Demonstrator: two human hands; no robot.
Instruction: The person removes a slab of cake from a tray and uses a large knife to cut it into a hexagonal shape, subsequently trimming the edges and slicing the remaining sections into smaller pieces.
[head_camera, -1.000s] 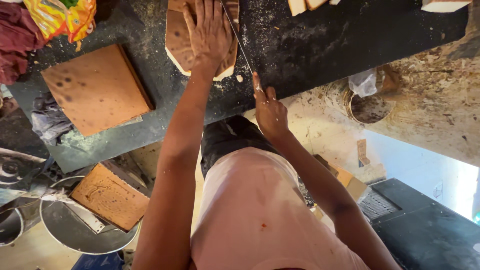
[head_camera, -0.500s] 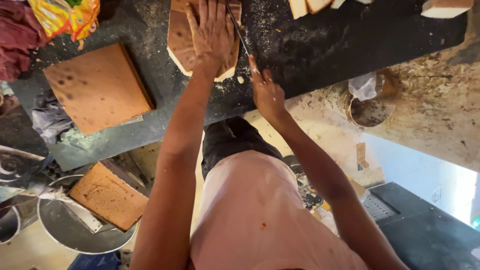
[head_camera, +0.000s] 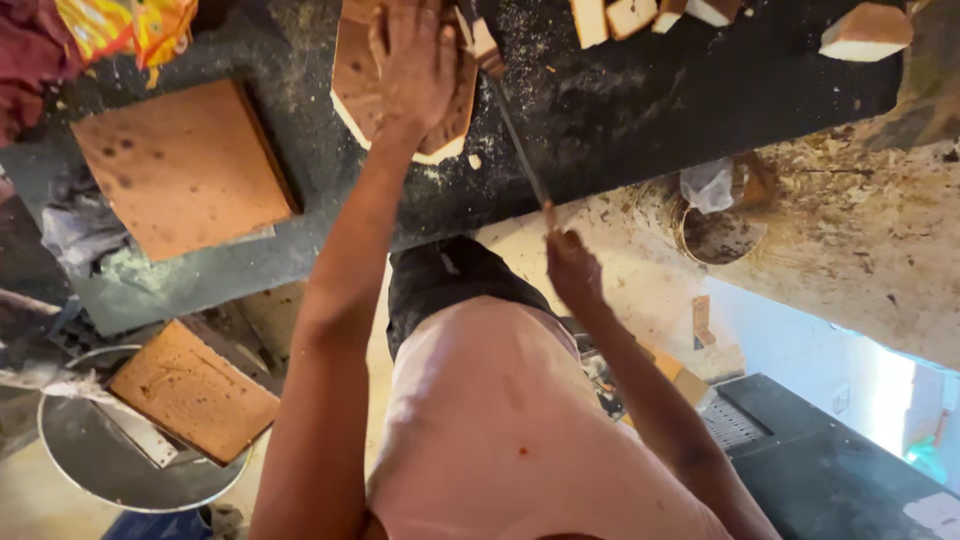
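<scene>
Left hand (head_camera: 415, 60) pressed flat on sponge cake slab (head_camera: 350, 75); right hand (head_camera: 572, 270) clamped on knife (head_camera: 515, 140) handle beside it. Cake likely soft, crumbly: support underneath.

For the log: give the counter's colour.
The counter is black, dusted with pale crumbs; the head view shows it best.

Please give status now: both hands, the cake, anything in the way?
Left hand flat on cake slab. Right hand grips knife, blade at slab's edge. Cut pieces apart on counter; nothing in the way.
</scene>
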